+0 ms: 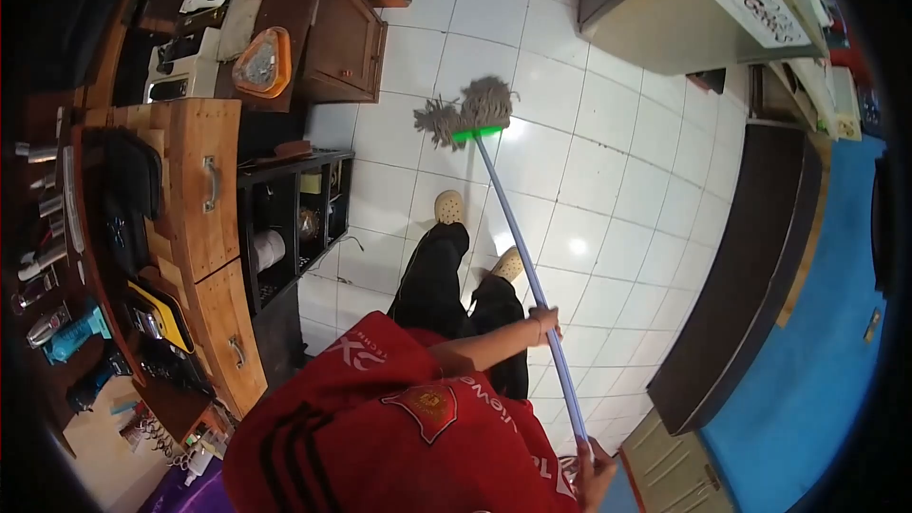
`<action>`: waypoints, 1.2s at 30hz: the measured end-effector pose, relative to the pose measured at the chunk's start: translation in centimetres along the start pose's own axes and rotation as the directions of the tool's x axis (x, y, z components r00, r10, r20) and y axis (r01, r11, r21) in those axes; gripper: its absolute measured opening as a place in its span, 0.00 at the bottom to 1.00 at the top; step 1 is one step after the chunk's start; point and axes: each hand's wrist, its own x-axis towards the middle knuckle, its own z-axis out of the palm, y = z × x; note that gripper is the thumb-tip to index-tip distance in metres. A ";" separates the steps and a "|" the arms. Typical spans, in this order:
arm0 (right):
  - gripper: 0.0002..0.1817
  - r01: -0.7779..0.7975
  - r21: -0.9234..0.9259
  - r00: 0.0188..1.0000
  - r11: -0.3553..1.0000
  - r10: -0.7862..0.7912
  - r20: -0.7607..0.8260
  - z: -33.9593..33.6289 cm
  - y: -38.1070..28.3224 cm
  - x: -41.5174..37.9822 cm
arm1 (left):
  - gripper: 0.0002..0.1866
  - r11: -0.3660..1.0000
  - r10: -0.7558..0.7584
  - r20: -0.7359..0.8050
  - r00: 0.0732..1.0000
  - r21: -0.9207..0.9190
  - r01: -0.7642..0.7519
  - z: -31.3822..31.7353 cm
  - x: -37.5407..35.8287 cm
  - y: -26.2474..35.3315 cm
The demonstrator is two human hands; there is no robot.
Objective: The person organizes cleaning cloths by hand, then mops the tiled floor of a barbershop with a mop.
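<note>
Both hands grip the mop (its head well beyond them).

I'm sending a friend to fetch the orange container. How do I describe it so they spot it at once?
Look for the brown wooden cabinet standing left of the white tiled floor. On its dark top, near the edge, sits a rounded, roughly three-sided container. Its bright orange rim sets it apart from the pale cloth next to it.
</note>
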 end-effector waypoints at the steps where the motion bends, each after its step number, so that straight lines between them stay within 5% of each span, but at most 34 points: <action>1: 0.19 0.046 -0.086 0.998 0.995 -0.041 0.053 1.1 1.4 1.7 | 0.14 0.992 0.094 -0.043 0.995 0.084 -0.090 -1.2 1.6 0.7; 4: 0.16 -0.063 0.013 0.981 0.998 0.059 0.186 7.5 0.9 6.0 | 0.09 0.813 0.569 -0.104 0.816 0.223 -0.538 -6.2 6.3 6.8; 6: 0.16 0.176 0.094 0.969 0.980 -0.190 0.161 13.1 -0.8 9.1 | 0.28 0.729 0.631 -0.059 0.774 0.386 -0.565 -8.3 4.1 15.2; 7: 0.16 0.354 0.022 0.929 0.935 -0.354 0.106 15.9 -0.9 11.4 | 0.33 0.120 0.955 0.061 0.290 0.815 -0.567 -9.7 4.9 17.8; 8: 0.17 0.509 -0.070 0.861 0.858 -0.507 0.047 18.7 -1.0 13.6 | 0.29 -0.151 0.945 0.253 0.205 0.898 -0.414 -10.5 4.0 19.3; 9: 0.17 0.451 -0.073 0.890 0.889 -0.443 0.110 20.4 -2.6 15.0 | 0.25 -0.405 0.894 0.434 0.111 0.889 -0.216 -11.1 2.8 20.8; 10: 0.19 0.490 -0.041 0.870 0.871 -0.485 0.092 22.2 -3.2 16.6 | 0.17 -0.890 0.454 0.804 0.384 0.389 0.238 -12.9 4.1 23.4; 11: 0.20 0.509 -0.053 0.859 0.859 -0.502 0.100 23.2 -3.8 17.5 | 0.17 -0.735 0.584 0.699 0.413 0.671 -0.098 -11.9 2.5 22.3; 13: 0.20 0.597 0.035 0.797 0.802 -0.597 0.087 24.5 -1.8 18.3 | 0.19 -0.522 0.792 0.564 0.236 0.825 -0.217 -11.9 2.6 20.2; 14: 0.20 0.568 -0.040 0.823 0.822 -0.565 0.062 23.7 -0.1 17.9 | 0.19 -0.552 0.771 0.591 0.239 0.806 -0.215 -11.2 3.2 18.4; 16: 0.19 0.597 -0.183 0.800 0.781 -0.596 0.065 21.9 5.1 16.5 | 0.22 -0.623 0.754 0.519 0.402 0.758 0.192 -9.7 1.6 12.8; 17: 0.18 0.657 -0.254 0.747 0.710 -0.658 0.095 20.2 9.3 16.5 | 0.24 -0.760 0.600 0.550 0.581 0.620 0.198 -8.4 1.0 9.2; 19: 0.19 0.431 -0.113 0.898 0.895 -0.437 -0.044 14.0 15.5 12.9 | 0.23 -0.875 0.482 0.706 0.518 0.420 0.242 -7.8 4.2 0.5; 20: 0.18 0.402 -0.070 0.907 0.913 -0.408 -0.107 11.2 19.5 11.1 | 0.17 -0.912 0.398 0.887 0.235 0.356 0.204 -9.0 7.2 -4.6; 21: 0.18 0.351 -0.105 0.926 0.931 -0.361 -0.108 8.8 23.7 9.4 | 0.18 -0.970 0.184 0.727 0.661 0.243 0.002 -5.6 2.8 -9.7; 22: 0.19 0.318 -0.053 0.939 0.947 -0.322 -0.122 6.3 27.4 7.0 | 0.21 -0.953 0.104 0.792 0.601 0.253 -0.167 -7.5 7.2 -14.2; 23: 0.18 0.216 -0.037 0.967 0.976 -0.219 -0.129 3.3 29.6 3.6 | 0.22 -0.953 0.149 0.896 0.419 0.243 -0.179 -9.6 10.9 -20.2; 24: 0.17 0.205 0.018 0.969 0.979 -0.200 -0.147 0.5 32.1 0.6 | 0.17 -0.939 -0.037 0.860 0.509 0.145 -0.313 -8.3 7.8 -24.4; 25: 0.17 0.036 0.030 0.990 0.999 -0.031 -0.141 -2.3 32.8 -2.9 | 0.14 -0.893 -0.189 0.803 0.565 0.097 -0.438 -7.4 4.6 -28.1; 27: 0.16 0.006 0.089 0.975 0.996 0.014 -0.224 -4.4 38.9 -8.4 | 0.12 -0.777 -0.375 0.727 0.575 0.092 -0.623 -6.6 1.1 -34.1; 29: 0.15 -0.175 0.371 0.799 0.912 0.352 -0.488 -3.5 37.5 -12.3 | 0.17 -0.629 -0.436 0.717 0.544 0.189 -0.754 -6.8 -0.5 -37.9; 31: 0.17 0.036 0.129 0.598 0.991 0.082 -0.797 -1.1 40.9 -12.9 | 0.17 -0.617 -0.485 0.684 0.545 0.174 -0.767 -7.6 -0.6 -38.6; 32: 0.17 -0.182 0.104 0.617 0.978 0.196 -0.762 0.1 43.1 -13.1 | 0.17 -0.610 -0.525 0.654 0.545 0.158 -0.777 -7.7 -0.5 -38.3; 35: 0.18 -0.108 0.349 0.566 0.931 0.347 -0.748 4.1 43.6 -9.3 | 0.16 -0.688 -0.509 0.647 0.568 0.091 -0.720 -8.1 1.7 -35.2; 36: 0.20 -0.092 0.234 0.521 0.968 0.247 -0.817 5.7 42.0 -7.1 | 0.14 -0.731 -0.542 0.608 0.579 -0.002 -0.682 -7.5 2.0 -32.8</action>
